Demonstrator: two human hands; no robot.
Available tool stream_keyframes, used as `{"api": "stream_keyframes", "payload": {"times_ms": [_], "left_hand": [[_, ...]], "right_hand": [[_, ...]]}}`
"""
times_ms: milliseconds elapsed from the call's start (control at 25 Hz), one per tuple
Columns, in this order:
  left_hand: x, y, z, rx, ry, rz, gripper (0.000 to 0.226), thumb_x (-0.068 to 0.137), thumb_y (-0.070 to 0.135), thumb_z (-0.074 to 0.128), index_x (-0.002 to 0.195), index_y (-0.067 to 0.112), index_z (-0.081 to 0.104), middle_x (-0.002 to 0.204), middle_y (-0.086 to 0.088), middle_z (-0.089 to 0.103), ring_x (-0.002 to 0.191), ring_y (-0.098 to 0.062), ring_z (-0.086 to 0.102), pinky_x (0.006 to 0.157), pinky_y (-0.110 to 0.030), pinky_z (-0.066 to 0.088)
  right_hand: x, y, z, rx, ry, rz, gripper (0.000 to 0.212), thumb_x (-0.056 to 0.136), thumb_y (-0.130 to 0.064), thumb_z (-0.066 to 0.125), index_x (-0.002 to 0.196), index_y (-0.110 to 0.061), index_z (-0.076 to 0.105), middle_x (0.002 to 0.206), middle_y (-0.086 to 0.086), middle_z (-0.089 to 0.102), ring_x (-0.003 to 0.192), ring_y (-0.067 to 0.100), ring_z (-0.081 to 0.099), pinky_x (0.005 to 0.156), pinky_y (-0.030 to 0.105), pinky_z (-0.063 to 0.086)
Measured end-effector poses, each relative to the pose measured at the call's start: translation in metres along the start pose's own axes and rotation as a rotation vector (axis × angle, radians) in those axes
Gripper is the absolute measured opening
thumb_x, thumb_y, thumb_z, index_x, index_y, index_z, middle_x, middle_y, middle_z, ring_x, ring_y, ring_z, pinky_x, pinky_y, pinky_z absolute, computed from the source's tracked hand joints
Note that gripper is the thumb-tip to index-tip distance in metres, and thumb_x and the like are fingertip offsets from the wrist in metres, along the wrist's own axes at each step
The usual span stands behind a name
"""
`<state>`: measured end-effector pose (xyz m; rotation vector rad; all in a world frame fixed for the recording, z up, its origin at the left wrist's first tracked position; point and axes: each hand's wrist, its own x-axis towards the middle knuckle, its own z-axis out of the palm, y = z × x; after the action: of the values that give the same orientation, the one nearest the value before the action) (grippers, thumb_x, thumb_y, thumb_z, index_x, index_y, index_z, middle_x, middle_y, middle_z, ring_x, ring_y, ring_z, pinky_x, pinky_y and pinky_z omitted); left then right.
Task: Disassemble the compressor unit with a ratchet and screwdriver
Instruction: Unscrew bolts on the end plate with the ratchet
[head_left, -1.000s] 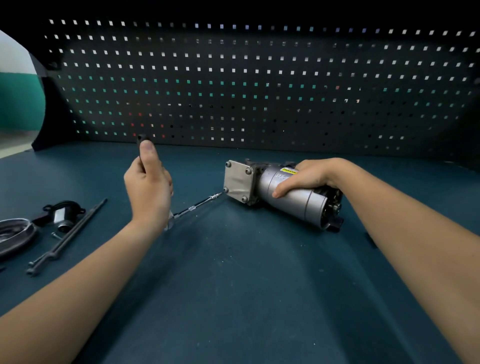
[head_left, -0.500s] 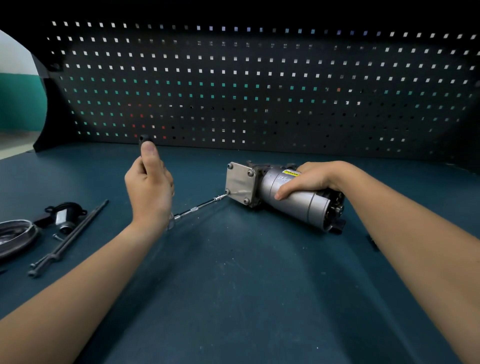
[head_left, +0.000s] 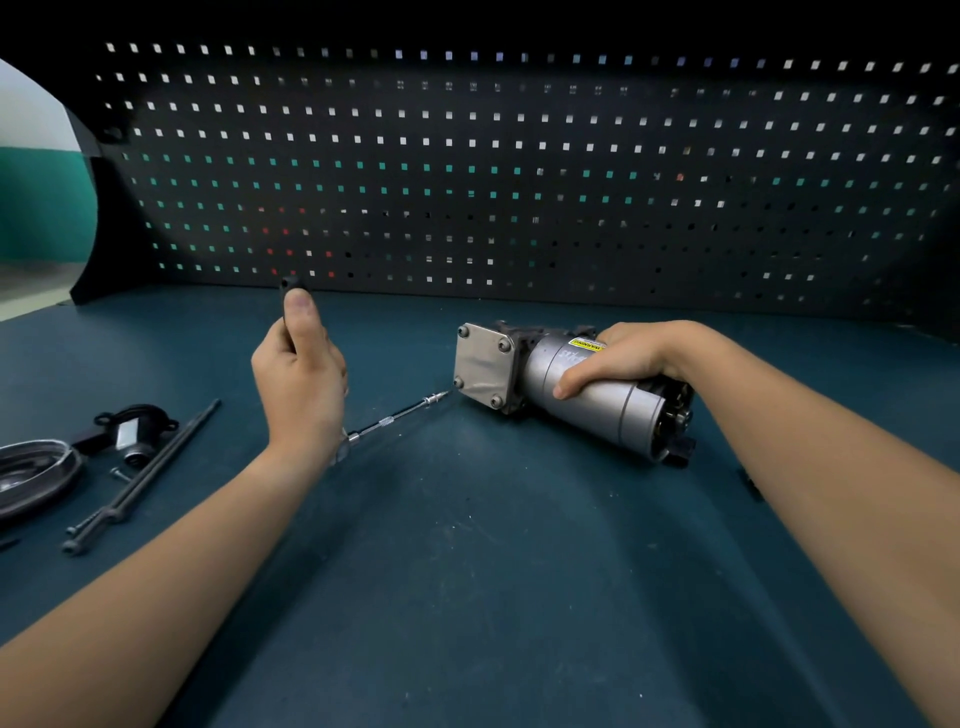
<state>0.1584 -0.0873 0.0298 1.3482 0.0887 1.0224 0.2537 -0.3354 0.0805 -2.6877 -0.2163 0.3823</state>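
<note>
The compressor unit (head_left: 550, 387), a grey metal cylinder with a square end plate held by bolts, lies on its side on the blue bench. My right hand (head_left: 618, 356) grips its cylinder from above. My left hand (head_left: 301, 374) holds the black handle of a ratchet (head_left: 292, 285) upright, thumb along it. From under that hand a thin silver extension shaft (head_left: 397, 415) runs right, its tip at the lower left bolt of the end plate.
At the left lie two long black bolts (head_left: 140, 478), a black bracket part (head_left: 132, 431), a small screw (head_left: 118, 473) and a dark oval ring (head_left: 31, 475). A black pegboard (head_left: 519, 182) walls the back of the bench.
The compressor and the shaft tip look slightly shifted in the frame as the camera moved. My hands keep the same holds.
</note>
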Motion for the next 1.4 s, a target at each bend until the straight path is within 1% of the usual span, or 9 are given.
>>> {"api": "stream_keyframes", "payload": {"times_ms": [200, 360, 520, 800, 1040, 1120, 1240, 1320, 1400], "left_hand": [[0.000, 0.001, -0.001, -0.037, -0.002, -0.017, 0.047, 0.098, 0.045, 0.031, 0.059, 0.018, 0.023, 0.038, 0.013, 0.025, 0.035, -0.006, 0.020, 0.038, -0.013, 0.018], [0.001, 0.003, -0.002, -0.060, 0.006, -0.021, 0.046, 0.098, 0.045, 0.031, 0.060, 0.020, 0.022, 0.040, 0.011, 0.023, 0.036, -0.006, 0.018, 0.038, -0.015, 0.016], [0.001, 0.005, 0.000, -0.072, 0.012, -0.019, 0.047, 0.097, 0.045, 0.031, 0.060, 0.019, 0.022, 0.040, 0.012, 0.024, 0.036, -0.006, 0.018, 0.038, -0.014, 0.018], [-0.007, 0.005, 0.002, -0.058, -0.018, -0.017, 0.046, 0.100, 0.040, 0.031, 0.060, 0.019, 0.023, 0.039, 0.013, 0.025, 0.036, -0.005, 0.019, 0.037, -0.013, 0.019], [-0.012, 0.009, 0.002, -0.076, -0.106, -0.034, 0.042, 0.084, 0.050, 0.033, 0.058, 0.020, 0.022, 0.037, 0.012, 0.022, 0.034, -0.004, 0.017, 0.037, -0.011, 0.018], [-0.009, 0.011, 0.003, -0.062, -0.110, -0.084, 0.045, 0.084, 0.053, 0.034, 0.055, 0.020, 0.022, 0.037, 0.011, 0.021, 0.033, -0.005, 0.016, 0.037, -0.011, 0.017], [0.014, 0.012, 0.006, -0.069, -0.038, -0.224, 0.050, 0.092, 0.058, 0.032, 0.057, 0.024, 0.020, 0.038, 0.011, 0.017, 0.034, -0.008, 0.013, 0.039, -0.013, 0.014], [0.032, 0.008, 0.004, -0.037, 0.020, -0.291, 0.051, 0.094, 0.058, 0.031, 0.059, 0.024, 0.019, 0.037, 0.011, 0.016, 0.033, -0.008, 0.012, 0.039, -0.014, 0.012], [0.040, 0.004, 0.002, 0.010, 0.061, -0.301, 0.051, 0.094, 0.059, 0.031, 0.059, 0.024, 0.018, 0.037, 0.011, 0.015, 0.035, -0.008, 0.012, 0.040, -0.018, 0.011]], "right_hand": [[0.001, 0.001, 0.000, -0.002, 0.007, -0.004, 0.079, 0.047, -0.055, 0.077, 0.111, -0.013, 0.056, 0.103, 0.005, 0.062, 0.085, 0.023, 0.064, 0.076, 0.032, 0.054], [0.000, 0.000, 0.001, 0.002, 0.002, -0.003, 0.083, 0.043, -0.056, 0.076, 0.112, -0.013, 0.056, 0.102, 0.004, 0.063, 0.084, 0.022, 0.064, 0.072, 0.030, 0.053], [0.000, 0.001, 0.001, -0.007, 0.007, -0.001, 0.087, 0.039, -0.057, 0.075, 0.112, -0.014, 0.056, 0.103, 0.004, 0.061, 0.085, 0.022, 0.063, 0.074, 0.031, 0.053], [0.000, 0.000, 0.000, -0.004, 0.003, -0.001, 0.077, 0.045, -0.056, 0.075, 0.108, -0.015, 0.057, 0.098, 0.002, 0.062, 0.081, 0.019, 0.064, 0.064, 0.026, 0.050], [-0.001, 0.001, 0.000, 0.015, -0.001, -0.011, 0.071, 0.047, -0.054, 0.076, 0.104, -0.015, 0.059, 0.097, 0.003, 0.064, 0.079, 0.020, 0.064, 0.064, 0.027, 0.050], [-0.002, 0.000, 0.000, 0.024, -0.001, -0.026, 0.066, 0.046, -0.053, 0.077, 0.099, -0.018, 0.061, 0.096, 0.001, 0.065, 0.079, 0.019, 0.065, 0.065, 0.026, 0.051], [-0.004, 0.000, 0.001, 0.032, 0.006, -0.039, 0.063, 0.042, -0.055, 0.076, 0.093, -0.021, 0.061, 0.097, -0.001, 0.065, 0.080, 0.018, 0.065, 0.069, 0.027, 0.053], [-0.005, 0.000, 0.000, 0.023, 0.012, -0.036, 0.067, 0.039, -0.056, 0.075, 0.094, -0.022, 0.061, 0.097, -0.002, 0.064, 0.082, 0.018, 0.065, 0.072, 0.029, 0.053], [-0.005, 0.000, 0.001, 0.011, 0.008, -0.037, 0.072, 0.039, -0.057, 0.075, 0.099, -0.020, 0.061, 0.099, -0.002, 0.063, 0.083, 0.018, 0.064, 0.075, 0.030, 0.054]]}}
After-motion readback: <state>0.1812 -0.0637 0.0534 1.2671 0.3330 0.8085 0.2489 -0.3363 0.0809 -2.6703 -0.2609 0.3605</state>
